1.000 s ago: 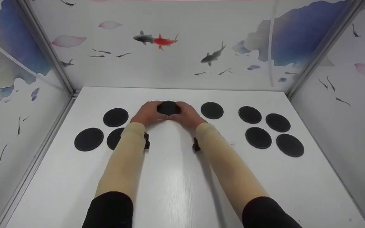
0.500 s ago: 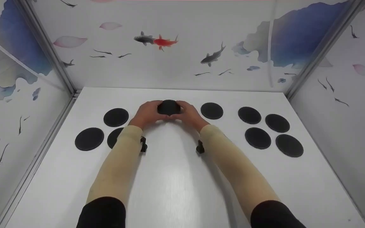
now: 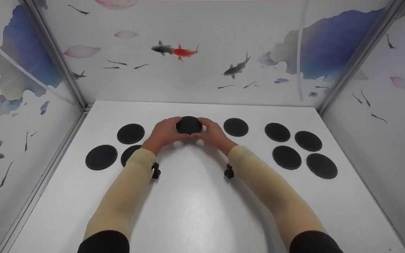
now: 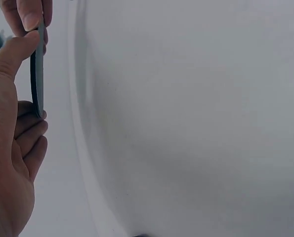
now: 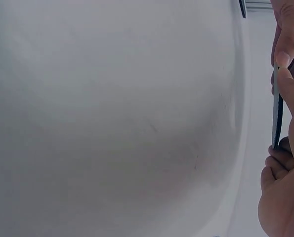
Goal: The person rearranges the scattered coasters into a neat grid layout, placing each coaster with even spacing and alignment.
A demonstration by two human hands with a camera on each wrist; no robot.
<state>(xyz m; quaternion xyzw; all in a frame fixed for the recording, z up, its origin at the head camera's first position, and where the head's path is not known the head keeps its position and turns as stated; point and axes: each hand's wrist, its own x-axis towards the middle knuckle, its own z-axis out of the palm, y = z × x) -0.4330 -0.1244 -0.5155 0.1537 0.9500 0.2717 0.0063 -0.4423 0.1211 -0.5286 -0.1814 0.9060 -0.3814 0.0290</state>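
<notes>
In the head view both hands hold one thin black disc (image 3: 189, 125) near the far side of the white table. My left hand (image 3: 165, 133) grips its left edge and my right hand (image 3: 215, 134) its right edge. The two thumbs meet at the near rim. Seen edge-on in the left wrist view, the disc (image 4: 36, 84) has a dark face and a paler grey one. The right wrist view shows the same disc (image 5: 277, 116) between thumb and fingers. Shadows beneath the hands suggest that it is raised off the table.
Several similar black discs lie flat on the table (image 3: 195, 196): one (image 3: 236, 127) just right of my hands, a group (image 3: 287, 157) farther right, and others (image 3: 101, 157) at left, one partly behind my left forearm. Patterned walls (image 3: 202, 80) enclose the back and sides.
My wrists and forearms have spread outward while both hands keep hold of the disc. The head view has shifted slightly, so the scene sits lower. The discs on the table have stayed put.
</notes>
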